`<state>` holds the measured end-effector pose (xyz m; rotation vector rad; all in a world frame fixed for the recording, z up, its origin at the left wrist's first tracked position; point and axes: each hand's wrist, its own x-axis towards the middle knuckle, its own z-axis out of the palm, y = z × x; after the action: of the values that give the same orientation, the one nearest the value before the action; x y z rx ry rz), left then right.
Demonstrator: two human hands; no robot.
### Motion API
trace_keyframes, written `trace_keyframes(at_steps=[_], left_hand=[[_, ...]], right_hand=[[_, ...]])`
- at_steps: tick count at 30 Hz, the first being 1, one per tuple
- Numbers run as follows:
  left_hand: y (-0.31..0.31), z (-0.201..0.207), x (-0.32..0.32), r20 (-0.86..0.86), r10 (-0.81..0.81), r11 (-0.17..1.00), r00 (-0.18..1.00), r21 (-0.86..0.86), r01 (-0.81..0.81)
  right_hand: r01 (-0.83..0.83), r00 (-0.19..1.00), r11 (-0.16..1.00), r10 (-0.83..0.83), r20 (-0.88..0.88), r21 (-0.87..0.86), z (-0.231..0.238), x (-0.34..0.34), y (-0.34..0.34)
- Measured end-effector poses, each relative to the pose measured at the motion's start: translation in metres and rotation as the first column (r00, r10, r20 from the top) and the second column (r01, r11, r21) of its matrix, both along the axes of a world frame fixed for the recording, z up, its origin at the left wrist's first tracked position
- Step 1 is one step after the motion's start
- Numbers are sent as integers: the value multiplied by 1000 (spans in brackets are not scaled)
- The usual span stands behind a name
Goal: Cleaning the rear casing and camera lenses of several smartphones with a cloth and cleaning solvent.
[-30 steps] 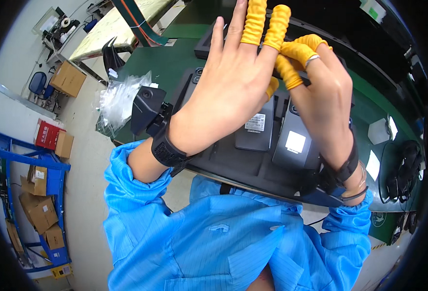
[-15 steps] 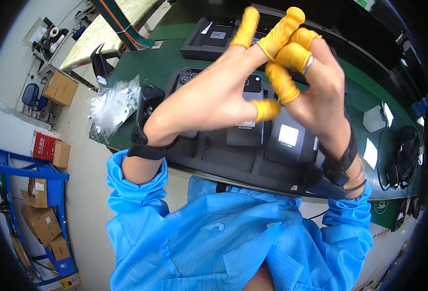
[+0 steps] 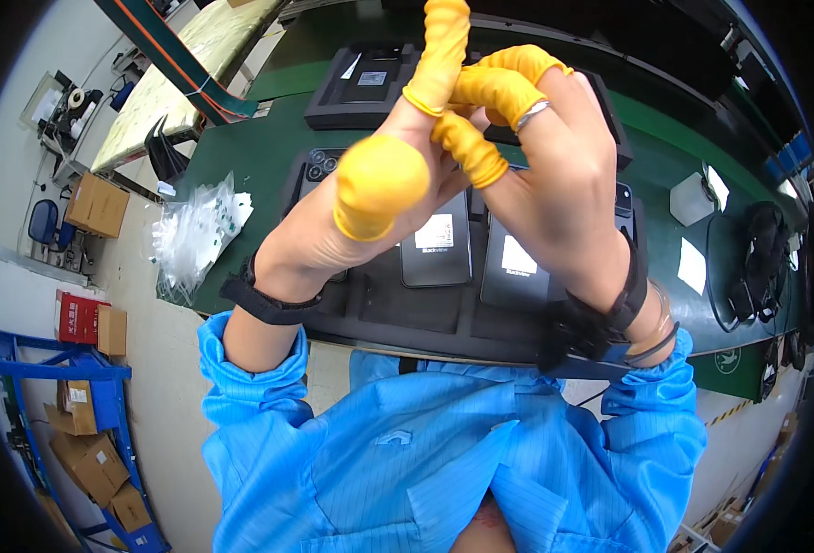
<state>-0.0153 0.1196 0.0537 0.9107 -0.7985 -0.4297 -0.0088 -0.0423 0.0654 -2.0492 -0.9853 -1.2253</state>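
Observation:
Yellow finger cots cover several fingertips of both hands. My left hand is raised with thumb and one finger stretched out, its thumb pointing up at the camera. My right hand curls its covered fingers around another finger of the left hand; the exact contact is hidden behind them. Below the hands, a black foam tray holds dark smartphones. One phone with a white label lies in the middle, and a second labelled phone lies right of it, partly under my right wrist.
A second black tray with devices stands farther back on the green table. Clear plastic bags lie at the left edge. On the right are a white container, a paper sheet and a black bundle with a cable.
Both hands have shifted left together. My left hand has turned so its thumb points toward the camera, while my right fingers stay closed at the left hand's fingers.

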Motion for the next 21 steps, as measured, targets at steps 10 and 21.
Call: trace_keyframes(at_steps=[10,21], left_hand=[[-3,3,-7,58,168,982,984,73,-172],[24,-8,19,940,70,452,334,269,-851]], right_hand=[[-96,995,993,95,-5,-64,3,14,8],[-89,974,986,56,-221,-143,-6,0,-19]])
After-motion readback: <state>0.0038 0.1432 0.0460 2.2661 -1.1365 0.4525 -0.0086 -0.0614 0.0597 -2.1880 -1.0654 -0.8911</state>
